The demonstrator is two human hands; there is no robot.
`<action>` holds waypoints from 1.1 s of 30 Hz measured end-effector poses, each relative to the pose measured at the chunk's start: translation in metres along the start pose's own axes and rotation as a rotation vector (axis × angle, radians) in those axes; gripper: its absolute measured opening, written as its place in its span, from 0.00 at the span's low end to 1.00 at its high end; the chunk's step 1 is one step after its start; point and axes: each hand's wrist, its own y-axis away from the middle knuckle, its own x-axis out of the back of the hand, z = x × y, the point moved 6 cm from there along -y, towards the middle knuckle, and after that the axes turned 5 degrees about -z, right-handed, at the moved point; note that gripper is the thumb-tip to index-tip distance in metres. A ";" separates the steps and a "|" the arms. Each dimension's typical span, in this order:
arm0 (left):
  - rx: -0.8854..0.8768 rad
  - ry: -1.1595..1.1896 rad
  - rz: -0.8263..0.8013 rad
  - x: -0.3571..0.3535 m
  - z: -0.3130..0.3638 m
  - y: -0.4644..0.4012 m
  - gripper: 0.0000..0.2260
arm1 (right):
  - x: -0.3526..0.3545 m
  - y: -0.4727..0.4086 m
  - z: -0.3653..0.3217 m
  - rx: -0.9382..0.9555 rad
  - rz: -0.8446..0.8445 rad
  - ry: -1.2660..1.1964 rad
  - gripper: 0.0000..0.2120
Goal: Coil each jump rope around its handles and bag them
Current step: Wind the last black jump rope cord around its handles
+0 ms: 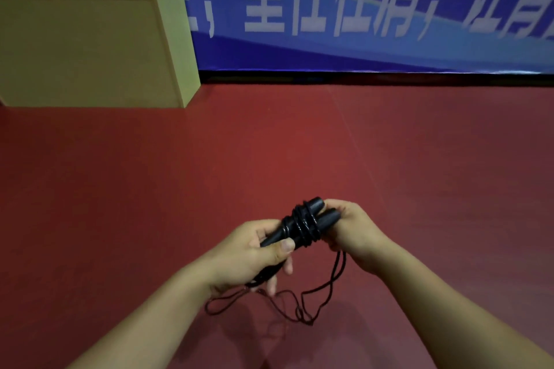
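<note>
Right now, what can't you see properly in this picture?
Head view only:
- Near ends of the handles: covered by the left hand.
- Where the rope runs under that hand: hidden.
- Right hand fingertips: tucked behind the handles.
- Banner writing: blurred, cut off at the top.
- Any bag: not in view.

The two black plastic jump-rope handles (pixel 299 226) lie side by side between the hands, their lower ends in the left hand (pixel 254 252) and their upper ends against the right hand (pixel 350 231). Turns of thin black cord (pixel 302 228) sit around both handles, just right of the left thumb. Loose cord loops hang below both hands, above the red floor (pixel 150 177). Far ahead and left of the left hand, a tan wooden box (pixel 90 48) stands on the floor against a blue banner wall (pixel 359 48).
</note>
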 end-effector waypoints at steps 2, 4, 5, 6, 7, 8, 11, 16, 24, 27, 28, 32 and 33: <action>-0.019 0.050 0.083 0.004 -0.002 -0.004 0.17 | -0.007 0.004 0.004 -0.018 0.022 0.023 0.13; -0.019 0.072 0.175 0.008 -0.005 -0.006 0.15 | -0.018 0.006 0.008 -0.053 -0.027 0.019 0.12; -0.016 0.082 0.222 0.011 -0.006 -0.006 0.12 | -0.023 0.006 0.012 -0.086 -0.053 0.000 0.11; -0.012 0.094 0.268 0.015 -0.008 -0.006 0.08 | -0.027 0.005 0.016 -0.121 -0.072 -0.024 0.11; -0.008 0.106 0.308 0.017 -0.010 -0.006 0.07 | -0.029 0.004 0.019 -0.157 -0.080 -0.048 0.11; -0.004 0.116 0.351 0.021 -0.012 -0.005 0.06 | -0.032 0.003 0.022 -0.189 -0.082 -0.071 0.11; 0.013 0.115 0.488 0.033 -0.019 0.001 0.05 | -0.039 0.004 0.023 -0.224 -0.054 -0.109 0.08; 0.037 0.057 0.638 0.052 -0.025 0.017 0.05 | -0.048 0.007 0.014 -0.179 -0.066 -0.048 0.05; 0.106 -0.023 0.835 0.073 -0.038 0.029 0.07 | -0.048 0.015 0.010 -0.088 -0.196 0.354 0.10; 0.136 -0.074 0.856 0.079 -0.046 0.026 0.06 | -0.055 0.017 0.001 0.046 -0.243 0.472 0.14; 0.141 -0.091 0.852 0.079 -0.048 0.024 0.05 | -0.057 0.017 -0.003 0.080 -0.253 0.486 0.13; 0.181 -0.218 0.794 0.074 -0.055 0.011 0.04 | -0.058 0.015 -0.010 0.174 -0.277 0.507 0.12; 0.195 -0.299 0.757 0.071 -0.056 0.007 0.04 | -0.055 0.016 -0.009 0.178 -0.277 0.498 0.12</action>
